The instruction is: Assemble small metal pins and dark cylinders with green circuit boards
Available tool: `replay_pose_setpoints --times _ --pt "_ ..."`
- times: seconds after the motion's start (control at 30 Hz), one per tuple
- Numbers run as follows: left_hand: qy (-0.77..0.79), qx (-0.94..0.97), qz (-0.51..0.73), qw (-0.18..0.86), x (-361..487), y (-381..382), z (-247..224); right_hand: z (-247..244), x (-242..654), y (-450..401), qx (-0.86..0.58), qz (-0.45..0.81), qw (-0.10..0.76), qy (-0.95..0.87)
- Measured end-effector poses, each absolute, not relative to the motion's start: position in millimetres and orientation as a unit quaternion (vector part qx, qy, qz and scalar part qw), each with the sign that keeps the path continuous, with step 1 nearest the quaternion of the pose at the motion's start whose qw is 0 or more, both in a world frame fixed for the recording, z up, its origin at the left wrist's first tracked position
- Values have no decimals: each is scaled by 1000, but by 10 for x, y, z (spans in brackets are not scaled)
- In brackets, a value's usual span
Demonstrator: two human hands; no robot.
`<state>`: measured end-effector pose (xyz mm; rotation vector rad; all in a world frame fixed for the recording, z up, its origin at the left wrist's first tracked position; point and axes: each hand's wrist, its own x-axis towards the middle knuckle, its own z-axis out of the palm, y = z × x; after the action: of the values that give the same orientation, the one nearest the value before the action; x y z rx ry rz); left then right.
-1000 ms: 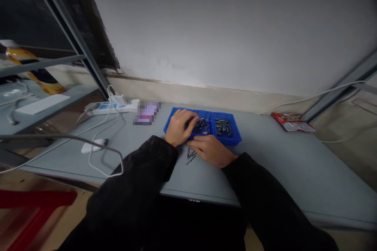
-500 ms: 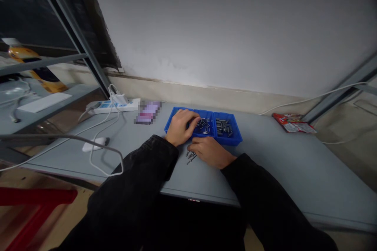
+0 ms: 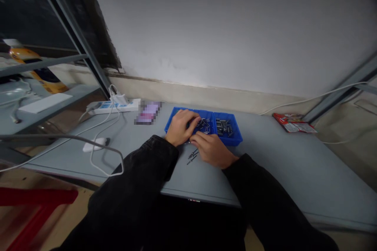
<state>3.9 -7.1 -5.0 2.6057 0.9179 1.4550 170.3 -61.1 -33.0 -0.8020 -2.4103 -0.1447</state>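
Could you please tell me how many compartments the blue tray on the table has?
3. On the blue plastic tray, the left compartment lies under the left hand, the middle holds silver pins, the right holds dark metal pieces. A divider could hide under that hand.

The metal parts (image 3: 224, 127) are too small to name.

I have the head-worn camera facing forward and down, close above the bare left hand (image 3: 179, 128) and bare right hand (image 3: 212, 150), with the grey metal worktop (image 3: 294, 172) below and the white plastered wall (image 3: 235, 27) filling the upper frame.
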Motion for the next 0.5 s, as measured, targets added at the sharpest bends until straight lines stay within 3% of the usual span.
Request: replay_pose_setpoints --times 0.23,0.5 --pt "285 834 470 43 17 -78 -58 -214 1859 -520 -380 -60 479 -789" --pt "265 846 461 33 29 -67 -65 -226 1950 -444 -402 -20 508 -762"
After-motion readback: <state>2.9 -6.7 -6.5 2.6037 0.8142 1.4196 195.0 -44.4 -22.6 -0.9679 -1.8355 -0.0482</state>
